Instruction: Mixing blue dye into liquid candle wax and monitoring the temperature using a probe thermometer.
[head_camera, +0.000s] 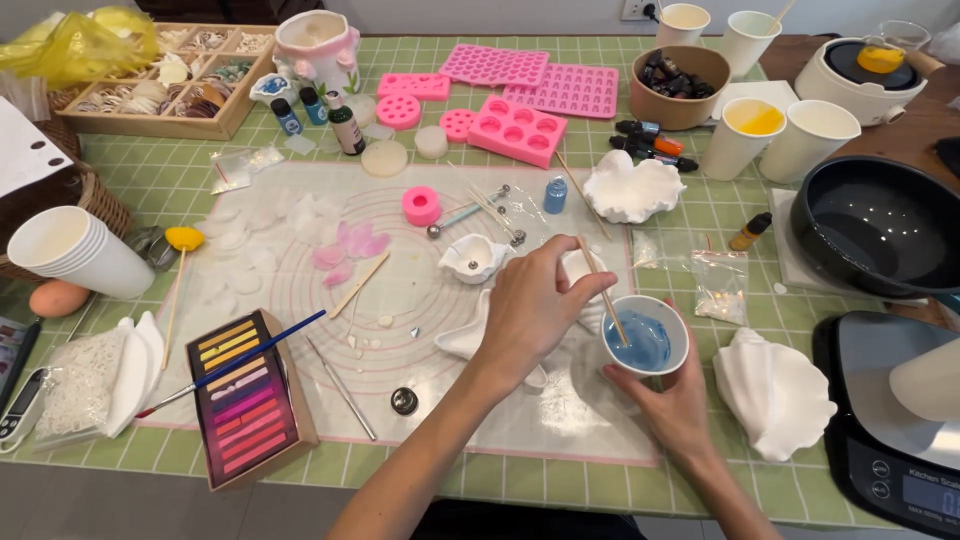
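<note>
Two grips busy: left hand (535, 305) pinching stick (600, 290) in blue liquid, right hand (672, 392) clasping cup (647, 340) above surface (500, 480).

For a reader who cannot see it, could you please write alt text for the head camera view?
The left hand stirs blue liquid with a wooden stick in a small white cup, which the right hand holds from below. Around them a green checked table holds pink moulds, white shell shapes and a box of coloured pastels.

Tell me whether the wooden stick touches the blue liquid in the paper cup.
Touching. The head view shows the wooden stick, pinched in the left hand, with its lower end dipped into the blue liquid inside the paper cup.
</note>
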